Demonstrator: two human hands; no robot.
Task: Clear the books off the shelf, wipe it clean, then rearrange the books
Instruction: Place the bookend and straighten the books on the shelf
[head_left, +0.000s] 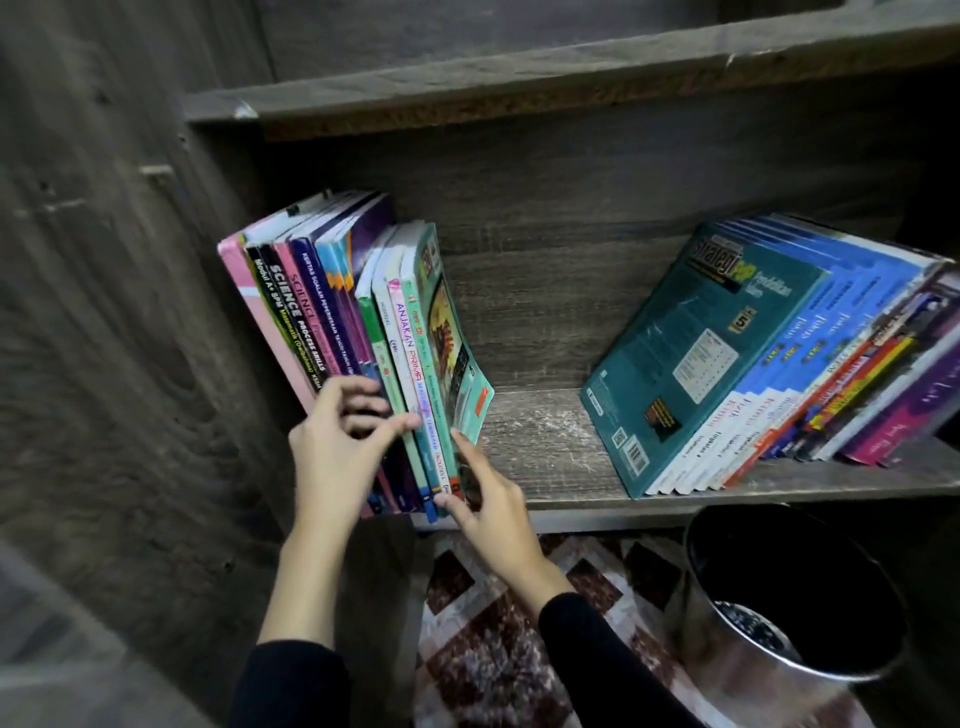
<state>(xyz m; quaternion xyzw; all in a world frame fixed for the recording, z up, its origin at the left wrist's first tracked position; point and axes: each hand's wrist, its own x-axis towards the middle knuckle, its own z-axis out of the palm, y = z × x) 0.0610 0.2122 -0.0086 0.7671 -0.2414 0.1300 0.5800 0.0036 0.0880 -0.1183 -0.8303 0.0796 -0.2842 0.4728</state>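
A group of upright books (332, 312) leans against the left wall of the grey wooden shelf (550, 452). My left hand (337, 447) curls its fingers round the spines of the middle books, thumb against a white spine. My right hand (488, 499) touches the outermost green book (447, 332) low at its front edge, index finger stretched along the cover. A second group of books (779, 353), fronted by a teal one, leans to the right at the shelf's right end.
The bare shelf board between the two groups shows dust and scratches. Another board (519, 88) runs above. A shiny metal bin (789, 603) stands on a patterned rug (483, 649) on the floor, below the shelf's right half.
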